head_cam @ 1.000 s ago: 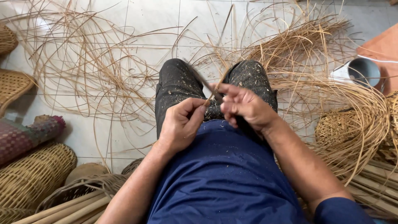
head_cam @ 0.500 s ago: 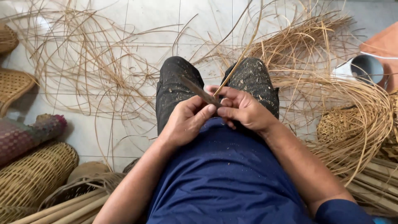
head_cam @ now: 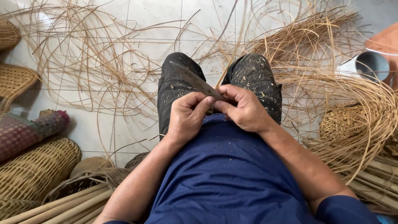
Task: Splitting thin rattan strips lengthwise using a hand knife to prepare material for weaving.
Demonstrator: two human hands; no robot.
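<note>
Partly hidden, the knife (head_cam: 195, 81) shows only its dull blade, slanting up to the left over the left knee — its handle is buried in the right hand (head_cam: 244, 110). The thin cane strip (head_cam: 226, 72) rising from between the hands is hard to follow where it meets the blade and soon blends into the loose cane strands (head_cam: 103, 70) on the tiled floor (head_cam: 137, 25). Both hands meet just above the lap. The left hand (head_cam: 186, 118) is curled, thumb pressed against the blade's lower end; the right is closed round the knife. Woven baskets (head_cam: 33, 170) at the left are cut off by the edge.
</note>
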